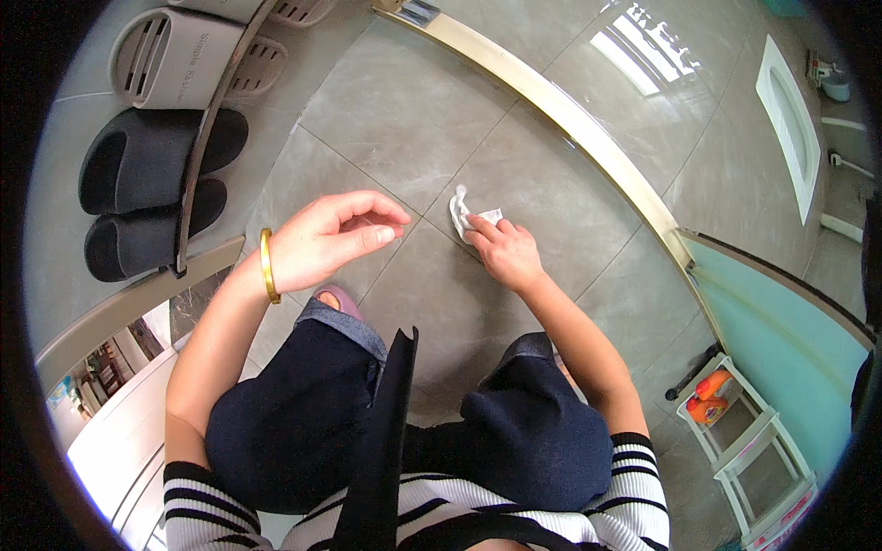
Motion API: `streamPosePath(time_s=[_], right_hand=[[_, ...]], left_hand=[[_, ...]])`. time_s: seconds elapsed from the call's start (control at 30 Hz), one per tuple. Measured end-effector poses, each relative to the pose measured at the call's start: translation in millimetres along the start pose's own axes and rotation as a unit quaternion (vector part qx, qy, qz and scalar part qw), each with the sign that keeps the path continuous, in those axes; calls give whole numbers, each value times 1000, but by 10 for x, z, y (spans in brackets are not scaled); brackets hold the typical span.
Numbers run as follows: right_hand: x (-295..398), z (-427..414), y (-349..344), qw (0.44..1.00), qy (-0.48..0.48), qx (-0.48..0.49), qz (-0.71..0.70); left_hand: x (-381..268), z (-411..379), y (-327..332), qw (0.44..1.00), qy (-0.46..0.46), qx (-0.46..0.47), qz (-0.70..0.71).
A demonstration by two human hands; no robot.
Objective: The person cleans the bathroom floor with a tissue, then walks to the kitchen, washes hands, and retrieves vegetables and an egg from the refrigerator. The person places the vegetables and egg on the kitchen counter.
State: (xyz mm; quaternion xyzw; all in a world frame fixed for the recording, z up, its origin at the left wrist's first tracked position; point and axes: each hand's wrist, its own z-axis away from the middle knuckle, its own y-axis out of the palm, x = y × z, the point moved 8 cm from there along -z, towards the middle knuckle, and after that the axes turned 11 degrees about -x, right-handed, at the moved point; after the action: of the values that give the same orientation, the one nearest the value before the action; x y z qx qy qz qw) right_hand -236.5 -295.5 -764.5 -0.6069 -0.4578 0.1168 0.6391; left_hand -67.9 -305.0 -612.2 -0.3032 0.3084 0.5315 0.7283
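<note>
Crumpled white tissue or thin cloth lies against the grey tiled floor, pressed under the fingers of my right hand. My left hand hovers to the left of it, palm turned inward, fingers bent and thumb apart, with nothing in it. A gold bangle circles my left wrist. Below my hands are my knees in dark rolled-up jeans, and a mauve slipper shows beside the left cuff.
Black slides and a beige slide sit on a wall rack at left. A pale raised threshold curves across the floor. Beyond it is a white squat toilet. A white shelf with an orange detergent bottle stands at right.
</note>
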Motion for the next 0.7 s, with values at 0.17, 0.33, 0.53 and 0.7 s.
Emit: streamPosePath(time_s=[0.17, 0.33, 0.53, 0.7], right_hand=[[-745, -373, -372, 964, 181, -171, -90], [-967, -719, -437, 980, 114, -151, 55], [-188, -210, -131, 995, -93, 21, 30], [-575, -844, -381, 991, 27, -127, 0]], left_hand=[[75, 39, -26, 1000, -17, 6, 14], [64, 55, -81, 999, -28, -10, 11], [62, 27, -110, 997, -32, -13, 64], [85, 11, -81, 997, -29, 7, 68]])
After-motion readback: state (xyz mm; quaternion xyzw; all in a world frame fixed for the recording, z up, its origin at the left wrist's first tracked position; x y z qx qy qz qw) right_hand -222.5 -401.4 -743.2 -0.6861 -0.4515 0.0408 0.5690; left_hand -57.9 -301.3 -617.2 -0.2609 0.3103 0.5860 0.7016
